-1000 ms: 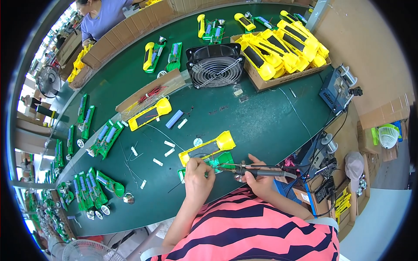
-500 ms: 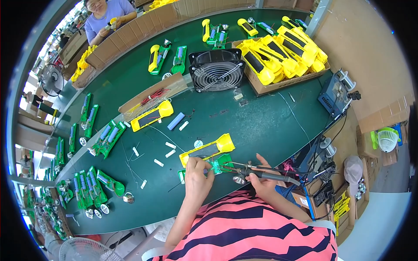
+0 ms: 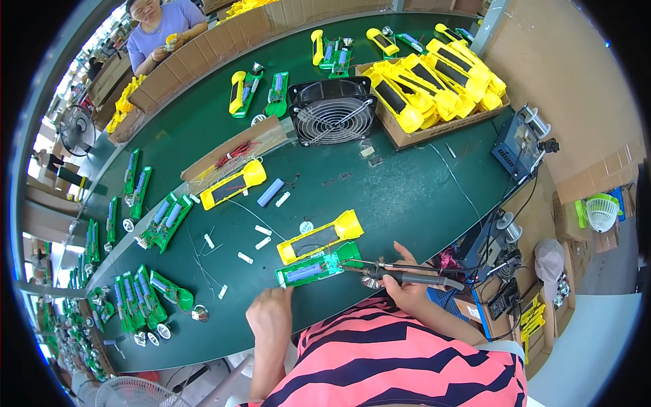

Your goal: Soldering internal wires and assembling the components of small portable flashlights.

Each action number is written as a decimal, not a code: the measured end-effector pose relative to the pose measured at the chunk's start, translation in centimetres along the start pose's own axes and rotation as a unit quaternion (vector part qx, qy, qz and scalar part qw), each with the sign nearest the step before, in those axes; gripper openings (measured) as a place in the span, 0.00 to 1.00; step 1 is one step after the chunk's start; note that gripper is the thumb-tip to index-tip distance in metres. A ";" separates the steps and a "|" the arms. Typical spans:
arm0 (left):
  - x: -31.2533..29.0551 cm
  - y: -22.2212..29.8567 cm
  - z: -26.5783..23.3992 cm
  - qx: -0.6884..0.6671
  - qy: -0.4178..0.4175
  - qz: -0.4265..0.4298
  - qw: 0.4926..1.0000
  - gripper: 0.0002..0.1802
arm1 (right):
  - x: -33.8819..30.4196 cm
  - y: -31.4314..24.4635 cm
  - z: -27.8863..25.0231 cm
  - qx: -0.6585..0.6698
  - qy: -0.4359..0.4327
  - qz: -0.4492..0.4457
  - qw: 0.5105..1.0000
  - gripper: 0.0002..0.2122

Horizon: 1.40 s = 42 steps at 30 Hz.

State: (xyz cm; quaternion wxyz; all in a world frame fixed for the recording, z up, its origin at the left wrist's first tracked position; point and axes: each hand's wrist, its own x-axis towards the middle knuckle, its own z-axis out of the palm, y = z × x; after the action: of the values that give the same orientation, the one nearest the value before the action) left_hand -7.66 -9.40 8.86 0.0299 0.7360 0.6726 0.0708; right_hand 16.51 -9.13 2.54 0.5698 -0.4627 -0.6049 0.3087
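Note:
My right hand (image 3: 405, 287) grips a soldering iron (image 3: 428, 279), its thin tip pointing left over a green plastic housing (image 3: 350, 254). Inside that housing lie a blue cylindrical battery (image 3: 303, 273) and a small circuit board (image 3: 332, 263). A shiny reflector cup (image 3: 371, 281) sits by the iron. My left hand (image 3: 269, 313) is closed at the housing's left end; its curled fingers hide whatever they may hold. Just behind lies a yellow housing (image 3: 320, 239) with a dark panel, a thin wire crossing it.
A black fan (image 3: 333, 112) stands behind, beside a carton of yellow housings (image 3: 434, 88). Leftward lie white connector pieces (image 3: 245, 258), a loose blue battery (image 3: 270, 192) and green assemblies (image 3: 139, 295). A soldering station (image 3: 517, 146) is at right. Across the cardboard barrier (image 3: 203, 51) sits another person (image 3: 163, 34).
My left hand has drawn back left and toward me from the circuit board, uncovering the blue battery. My right hand keeps the soldering iron in nearly the same place.

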 end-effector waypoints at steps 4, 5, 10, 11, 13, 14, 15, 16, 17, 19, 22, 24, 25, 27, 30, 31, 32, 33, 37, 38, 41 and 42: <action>1.6 0.6 -0.3 -0.027 0.152 0.090 0.984 0.12 | 0.3 -0.2 -0.1 0.006 -0.015 0.005 1.000 0.08; 1.8 1.0 -0.1 -0.054 0.161 0.119 0.978 0.15 | 0.3 -0.2 -0.2 0.010 -0.017 0.006 1.000 0.08; 1.6 2.4 3.3 -0.225 0.143 0.158 0.951 0.14 | 0.4 -0.5 -0.3 0.004 -0.017 0.013 1.000 0.06; 1.6 2.6 3.6 -0.253 0.138 0.167 0.943 0.13 | 0.3 -0.5 -0.3 0.017 -0.010 0.033 0.999 0.07; 1.7 2.8 3.8 -0.250 0.133 0.173 0.943 0.12 | 0.5 -0.8 -0.3 0.014 -0.007 0.036 0.999 0.07; 1.7 2.9 3.8 -0.233 0.126 0.168 0.950 0.12 | 0.6 -0.9 -0.3 0.013 -0.005 0.038 0.999 0.06; 1.7 3.1 3.8 -0.215 0.119 0.165 0.955 0.12 | 0.7 -1.0 -0.3 0.013 -0.004 0.039 0.999 0.06; 1.7 3.2 3.8 -0.215 0.118 0.165 0.955 0.12 | 0.7 -1.0 -0.2 0.022 0.003 0.047 0.999 0.06; 1.7 3.4 3.6 -0.203 0.113 0.168 0.958 0.12 | 0.7 -1.0 -0.2 0.031 0.009 0.055 0.998 0.06; 1.8 3.5 3.3 -0.191 0.107 0.170 0.961 0.12 | 0.6 -1.0 -0.1 0.035 0.012 0.058 0.998 0.06; 2.0 3.5 3.0 -0.177 0.098 0.180 0.963 0.13 | 0.6 -0.8 -0.1 0.031 0.017 0.054 0.998 0.05; 2.1 3.6 2.9 -0.164 0.087 0.194 0.963 0.13 | 0.6 -0.7 -0.1 0.024 0.018 0.048 0.998 0.05; 2.1 3.5 2.9 -0.164 0.087 0.195 0.963 0.13 | 0.6 -0.7 0.0 0.032 0.026 0.051 0.998 0.05; 2.1 3.5 2.7 -0.152 0.071 0.203 0.965 0.13 | 0.5 -0.6 0.0 0.039 0.033 0.054 0.997 0.05; 2.2 3.6 2.4 -0.146 0.064 0.213 0.964 0.12 | -0.1 0.0 -0.1 0.041 0.026 0.072 0.996 0.06; 2.2 3.6 2.4 -0.146 0.064 0.213 0.964 0.12 | -0.5 0.2 -0.1 0.061 0.022 0.105 0.992 0.06; 2.2 3.6 2.4 -0.149 0.065 0.214 0.963 0.12 | -0.7 0.4 -0.2 0.081 0.018 0.138 0.987 0.06; 2.2 3.6 2.3 -0.152 0.065 0.214 0.963 0.12 | -0.7 0.3 -0.2 0.082 0.018 0.138 0.987 0.06; 2.2 3.7 2.2 -0.155 0.064 0.212 0.963 0.12 | -0.1 0.2 -0.3 0.063 -0.014 0.115 0.991 0.06; 2.2 3.7 2.2 -0.156 0.064 0.208 0.963 0.12 | 0.1 0.3 -0.3 0.043 -0.028 0.084 0.995 0.06; 2.2 3.6 2.2 -0.160 0.061 0.203 0.964 0.12 | 0.5 0.0 -0.3 0.041 -0.031 0.067 0.996 0.05; 2.2 3.7 2.2 -0.162 0.060 0.202 0.964 0.12 | 0.5 0.0 -0.2 0.041 -0.032 0.067 0.996 0.05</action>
State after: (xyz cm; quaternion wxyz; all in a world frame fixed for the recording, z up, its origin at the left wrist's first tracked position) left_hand -3.55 -7.43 7.35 0.0937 0.8364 0.4901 0.2271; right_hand 16.78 -8.73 2.75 0.5468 -0.4687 -0.5771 0.3851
